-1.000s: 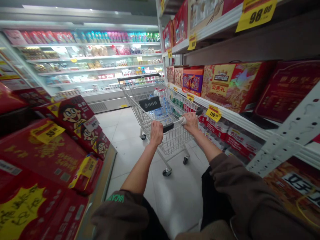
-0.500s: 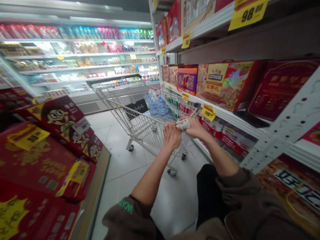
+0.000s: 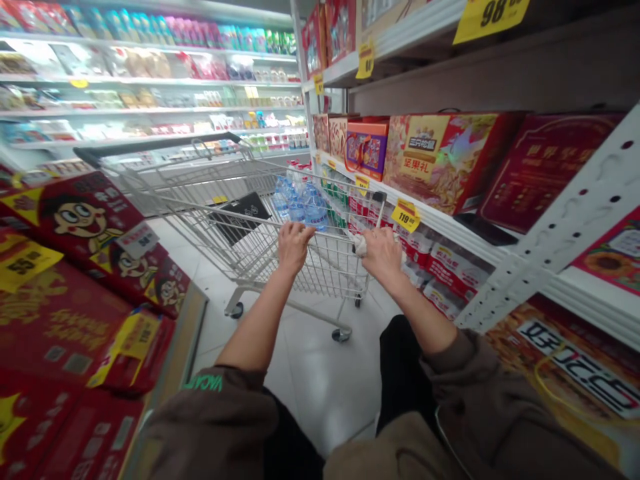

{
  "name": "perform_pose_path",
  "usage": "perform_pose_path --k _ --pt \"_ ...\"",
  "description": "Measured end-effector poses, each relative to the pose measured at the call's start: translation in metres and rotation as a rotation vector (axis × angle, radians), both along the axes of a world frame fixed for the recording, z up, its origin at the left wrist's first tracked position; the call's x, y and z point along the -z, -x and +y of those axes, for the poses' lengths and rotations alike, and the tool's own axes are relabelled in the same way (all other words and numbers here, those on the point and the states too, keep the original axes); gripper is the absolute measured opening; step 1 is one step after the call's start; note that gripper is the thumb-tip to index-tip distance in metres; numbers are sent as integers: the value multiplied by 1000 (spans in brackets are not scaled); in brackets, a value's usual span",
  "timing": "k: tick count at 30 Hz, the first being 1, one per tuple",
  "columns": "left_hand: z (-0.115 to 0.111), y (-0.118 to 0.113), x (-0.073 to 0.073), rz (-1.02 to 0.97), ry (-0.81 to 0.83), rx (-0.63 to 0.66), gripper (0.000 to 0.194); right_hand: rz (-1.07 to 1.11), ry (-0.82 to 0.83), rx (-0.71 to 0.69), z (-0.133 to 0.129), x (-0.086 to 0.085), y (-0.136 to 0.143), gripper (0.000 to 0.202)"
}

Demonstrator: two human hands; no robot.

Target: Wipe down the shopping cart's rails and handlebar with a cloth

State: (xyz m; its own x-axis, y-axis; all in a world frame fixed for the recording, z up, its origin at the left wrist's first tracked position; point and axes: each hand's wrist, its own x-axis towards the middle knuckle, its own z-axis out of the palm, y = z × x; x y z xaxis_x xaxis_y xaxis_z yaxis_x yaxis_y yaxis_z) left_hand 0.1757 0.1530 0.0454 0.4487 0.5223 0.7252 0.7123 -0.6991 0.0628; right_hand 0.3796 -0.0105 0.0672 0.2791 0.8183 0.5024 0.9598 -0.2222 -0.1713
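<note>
A wire shopping cart stands across the aisle in front of me, its dark handle at the far left. My left hand is closed over the cart's near top rim. My right hand is wrapped round the rim at the cart's right front corner, with a crumpled whitish cloth pressed between it and the metal. Blue-tinted water bottles with red caps show behind the cart's wires. Left of them, a black panel is also seen through the wires.
Red gift boxes are stacked at the left on a low platform. White metal shelves with boxed goods run along the right. A lit refrigerated display spans the back. Tiled floor shows below the cart.
My hands have moved apart along the rim, the left hand going left and up. The cart has turned and its handle end now reaches further left. My view has shifted slightly.
</note>
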Motion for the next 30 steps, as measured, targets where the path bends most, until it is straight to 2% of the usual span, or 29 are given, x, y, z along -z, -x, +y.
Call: perform_pose_path --k 3,7,9,11,13,17,19,21,23,27,28,30 --pt "-12 -18 5 -25 -11 -40 25 -3 -19 140 11 -4 34 34" --pt "-24 -31 10 -41 -50 -51 28 19 -53 91 34 -7 81 32" --pt "-24 -30 8 4 -61 -25 32 37 -70 58 41 -7 89 31" --pt "-18 -17 4 98 -67 25 34 39 -78 49 41 -4 83 30" --pt "-6 9 -4 180 -65 42 32 28 -80 51 35 0 62 32" --pt "19 80 -20 118 -54 -149 39 1 -99 45 24 10 8 42" --pt "24 103 -24 112 -64 -202 41 23 -129 71 29 11 -7 42" --pt "23 108 -25 106 -40 -208 43 79 -142 110 41 8 -4 37" --pt "17 100 -24 76 -14 -199 44 121 -130 97 54 1 15 34" --pt "2 78 -23 16 -13 -178 48 48 -93 -96 67 -14 57 30" --pt "-2 76 -24 10 -13 -172 48 17 -83 -153 67 -18 57 29" --pt "-8 76 -24 10 -1 -163 49 -34 -44 -209 63 -23 41 29"
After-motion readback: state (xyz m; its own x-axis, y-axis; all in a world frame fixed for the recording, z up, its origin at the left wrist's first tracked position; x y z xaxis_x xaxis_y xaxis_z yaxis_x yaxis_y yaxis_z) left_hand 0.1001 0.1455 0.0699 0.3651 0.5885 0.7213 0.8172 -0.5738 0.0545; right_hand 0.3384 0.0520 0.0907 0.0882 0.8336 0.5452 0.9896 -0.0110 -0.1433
